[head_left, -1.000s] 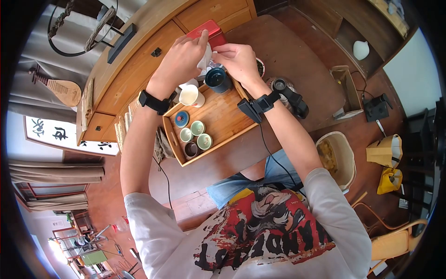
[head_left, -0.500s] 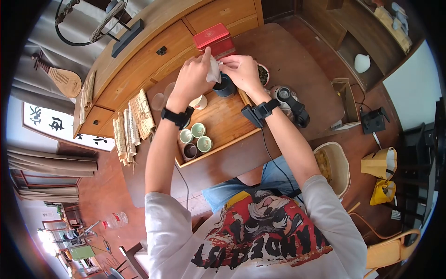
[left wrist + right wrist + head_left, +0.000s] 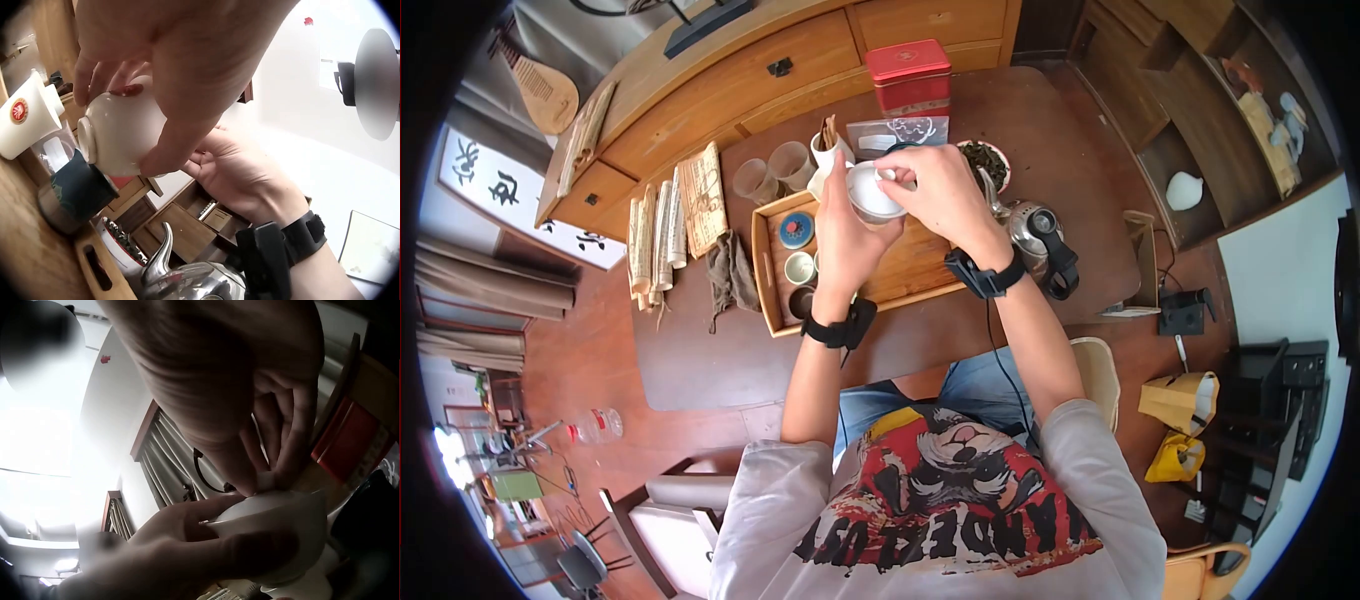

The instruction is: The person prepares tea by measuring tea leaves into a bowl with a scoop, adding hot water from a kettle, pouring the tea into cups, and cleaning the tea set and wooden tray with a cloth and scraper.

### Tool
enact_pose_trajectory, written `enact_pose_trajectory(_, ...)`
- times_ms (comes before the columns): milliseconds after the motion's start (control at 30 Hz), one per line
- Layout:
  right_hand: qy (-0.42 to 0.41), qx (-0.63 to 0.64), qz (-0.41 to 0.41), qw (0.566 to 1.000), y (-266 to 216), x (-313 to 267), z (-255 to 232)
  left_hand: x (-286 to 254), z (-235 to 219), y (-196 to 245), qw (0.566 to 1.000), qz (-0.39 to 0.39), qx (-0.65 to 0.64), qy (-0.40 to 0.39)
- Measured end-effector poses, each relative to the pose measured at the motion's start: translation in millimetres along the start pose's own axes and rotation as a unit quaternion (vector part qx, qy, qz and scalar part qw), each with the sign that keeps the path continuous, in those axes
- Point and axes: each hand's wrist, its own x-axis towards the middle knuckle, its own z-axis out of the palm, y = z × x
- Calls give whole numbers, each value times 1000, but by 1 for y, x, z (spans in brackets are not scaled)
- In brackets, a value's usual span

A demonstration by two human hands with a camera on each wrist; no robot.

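My left hand (image 3: 850, 245) grips a white lidded bowl (image 3: 868, 205) by its sides, above the wooden tray (image 3: 775, 300). The thumb and fingers of my right hand (image 3: 948, 198) pinch the small knob of its white lid (image 3: 259, 503), which sits on the bowl. Seen from the left wrist, the bowl (image 3: 122, 134) hangs close beside a dark blue cup (image 3: 75, 190); the right hand (image 3: 240, 178) is on its far side. My hands hide part of the tray and most of the dark cup in the head view.
On the tray are a blue lid (image 3: 796, 230) and small green cups (image 3: 801, 267). Around it stand a red tin (image 3: 910, 80), two clear cups (image 3: 789, 163), a white holder with sticks (image 3: 830, 152), a dish of leaves (image 3: 985, 165) and a metal kettle (image 3: 1032, 225). Rolled scrolls (image 3: 662, 235) lie left.
Both hands have come back from near the red tin to above the tray. The white bowl, tilted over the dark cup before, is now more level. The head view has shifted.
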Motion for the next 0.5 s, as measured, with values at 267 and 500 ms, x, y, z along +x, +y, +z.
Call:
enact_pose_trajectory(267, -7, -121, -70, 990, -10, -41, 10, -45, 13, -1, 998, -51, -39, -2)
enact_pose_trajectory(500, -29, -130, -36, 990, -3, -69, 17, -69, 29, -5, 994, -88, -54, -38)
